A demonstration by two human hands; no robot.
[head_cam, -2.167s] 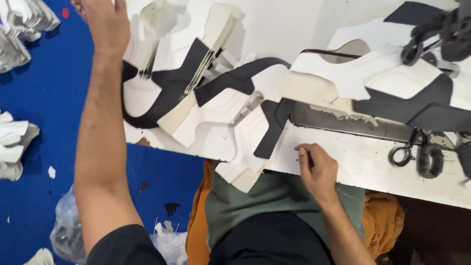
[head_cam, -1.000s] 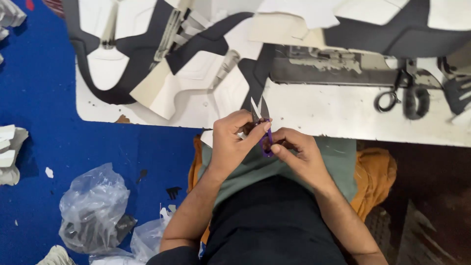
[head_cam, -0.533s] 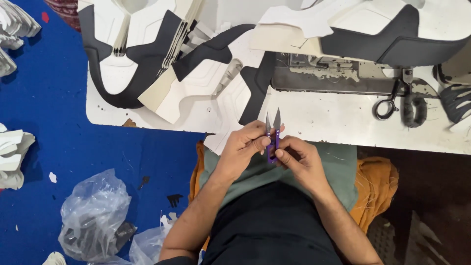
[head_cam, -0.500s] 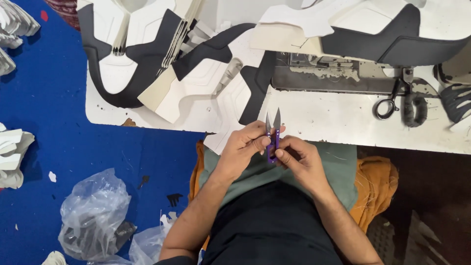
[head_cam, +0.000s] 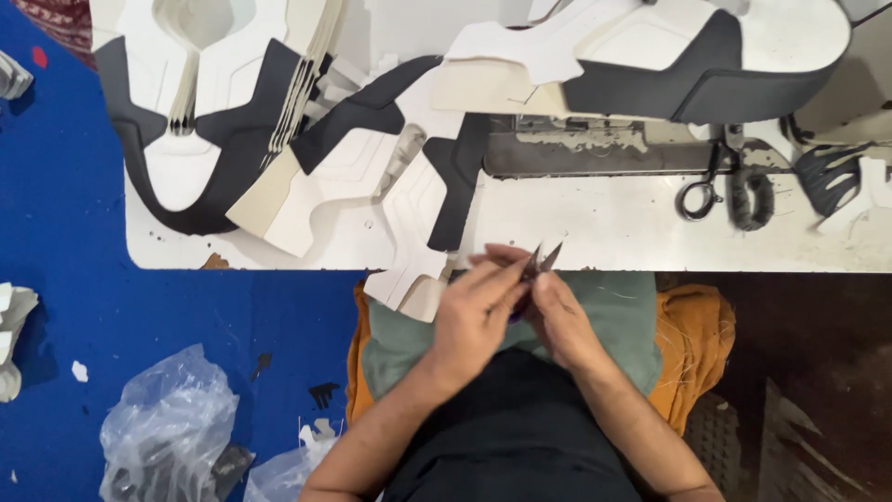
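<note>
The person holds a small pair of snips (head_cam: 542, 260) with both hands, just in front of the near edge of the white table (head_cam: 613, 223). The two shiny blade tips point up and away from the body and stand a little apart. The left hand (head_cam: 476, 311) is closed around the snips from the left side, with its fingers (head_cam: 502, 274) curled near the blades. The right hand (head_cam: 560, 318) is closed around the lower part of the snips, where a bit of purple handle peeks out between the hands.

On the table, to the left of the snips, lie black and white cut shapes (head_cam: 279, 158) in a messy stack. One white shape (head_cam: 409, 279) hangs over the table edge just beside the left hand. Farther right on the table lie big black scissors (head_cam: 729, 181). Left of the table, on the blue floor (head_cam: 56, 232), sits a crumpled clear plastic bag (head_cam: 167, 432).
</note>
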